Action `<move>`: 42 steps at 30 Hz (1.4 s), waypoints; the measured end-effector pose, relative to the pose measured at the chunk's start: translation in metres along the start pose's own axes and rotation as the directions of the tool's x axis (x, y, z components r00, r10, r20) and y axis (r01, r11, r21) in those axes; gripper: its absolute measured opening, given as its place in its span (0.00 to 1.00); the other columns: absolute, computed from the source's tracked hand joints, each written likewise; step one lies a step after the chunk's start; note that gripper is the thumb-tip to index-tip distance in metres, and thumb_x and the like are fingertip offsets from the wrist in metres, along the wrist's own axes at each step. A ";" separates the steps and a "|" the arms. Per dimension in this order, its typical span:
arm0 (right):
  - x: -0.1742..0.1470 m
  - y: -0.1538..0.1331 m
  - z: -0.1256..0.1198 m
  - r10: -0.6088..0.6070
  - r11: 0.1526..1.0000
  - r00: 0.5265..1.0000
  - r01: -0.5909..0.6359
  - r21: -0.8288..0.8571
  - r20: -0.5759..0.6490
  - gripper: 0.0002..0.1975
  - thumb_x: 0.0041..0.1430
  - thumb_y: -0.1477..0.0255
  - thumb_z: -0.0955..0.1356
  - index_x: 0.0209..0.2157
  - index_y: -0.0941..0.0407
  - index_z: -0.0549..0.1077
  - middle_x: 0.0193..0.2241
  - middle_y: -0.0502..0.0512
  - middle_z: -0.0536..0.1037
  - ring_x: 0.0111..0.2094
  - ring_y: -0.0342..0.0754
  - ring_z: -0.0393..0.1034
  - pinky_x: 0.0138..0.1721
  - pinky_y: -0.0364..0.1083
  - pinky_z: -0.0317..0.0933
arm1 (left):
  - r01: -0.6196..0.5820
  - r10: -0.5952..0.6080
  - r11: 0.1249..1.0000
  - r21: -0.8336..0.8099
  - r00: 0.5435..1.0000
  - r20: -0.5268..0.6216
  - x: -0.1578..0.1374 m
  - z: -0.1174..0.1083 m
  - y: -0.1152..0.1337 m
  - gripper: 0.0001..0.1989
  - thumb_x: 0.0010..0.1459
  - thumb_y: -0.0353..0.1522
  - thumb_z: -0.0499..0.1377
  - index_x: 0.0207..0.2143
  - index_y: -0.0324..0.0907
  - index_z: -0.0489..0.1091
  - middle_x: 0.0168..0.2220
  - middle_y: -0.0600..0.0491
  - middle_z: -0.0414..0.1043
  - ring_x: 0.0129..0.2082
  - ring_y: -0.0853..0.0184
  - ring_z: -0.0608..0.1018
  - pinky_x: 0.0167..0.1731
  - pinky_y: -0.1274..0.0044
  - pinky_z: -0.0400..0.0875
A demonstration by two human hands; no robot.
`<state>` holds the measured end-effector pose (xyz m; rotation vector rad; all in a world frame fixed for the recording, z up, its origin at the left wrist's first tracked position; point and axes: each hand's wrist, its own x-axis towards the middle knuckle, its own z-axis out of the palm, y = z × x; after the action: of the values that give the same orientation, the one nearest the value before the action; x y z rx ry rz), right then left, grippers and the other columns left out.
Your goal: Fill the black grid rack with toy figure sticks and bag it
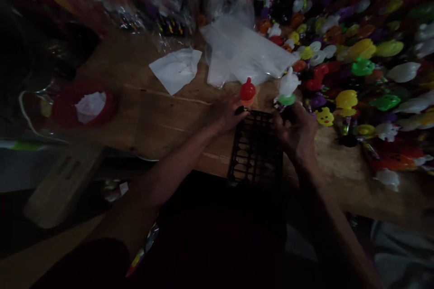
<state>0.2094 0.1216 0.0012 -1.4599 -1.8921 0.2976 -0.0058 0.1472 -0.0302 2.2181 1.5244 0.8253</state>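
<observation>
My left hand (228,113) is closed around the lower end of a small toy with a red top (248,90) and an orange base, at the far left corner of a dark slatted rack (256,146). On the other side, my right hand (298,128) pinches a toy with a white figure top (289,82) and a green collar. Both toys stand roughly upright. Their lower parts are mostly hidden by my fingers and the dim light. The rack lies at the table's near edge, between my forearms.
Many colourful plastic toys (346,99) are heaped on the right. Clear plastic bags (242,49) and a white paper (178,70) lie behind my hands. A red bowl (61,108) with white paper inside sits on the left. Filled plastic packs (169,13) are at the back.
</observation>
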 end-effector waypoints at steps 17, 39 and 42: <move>0.015 -0.003 0.023 0.007 0.969 0.993 -0.035 0.243 0.115 0.17 0.57 0.55 0.70 0.30 0.55 0.79 0.28 0.55 0.81 0.32 0.53 0.74 0.36 0.51 0.68 | -0.085 0.080 0.994 0.062 0.994 0.075 0.002 -0.002 0.000 0.13 0.63 0.34 0.59 0.47 0.39 0.74 0.50 0.45 0.75 0.53 0.54 0.74 0.57 0.62 0.67; 0.016 -0.005 0.024 -0.108 0.977 0.978 0.072 0.201 0.178 0.12 0.61 0.62 0.69 0.34 0.56 0.80 0.29 0.54 0.80 0.31 0.50 0.73 0.36 0.47 0.66 | -0.094 0.095 0.995 -0.024 0.991 0.093 0.004 -0.007 -0.003 0.09 0.59 0.31 0.64 0.43 0.41 0.77 0.48 0.47 0.78 0.52 0.55 0.77 0.56 0.63 0.69; 0.015 -0.003 0.023 -0.123 0.971 0.975 0.080 0.225 0.183 0.12 0.60 0.62 0.69 0.34 0.56 0.79 0.32 0.56 0.81 0.36 0.53 0.74 0.39 0.48 0.67 | -0.094 0.098 0.994 -0.047 0.991 0.095 0.005 -0.005 -0.004 0.08 0.58 0.32 0.65 0.41 0.40 0.78 0.46 0.47 0.79 0.49 0.57 0.78 0.54 0.66 0.71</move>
<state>0.1902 0.1399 -0.0074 -1.2206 -2.0110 0.5985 -0.0105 0.1529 -0.0274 2.2811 1.3530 0.7579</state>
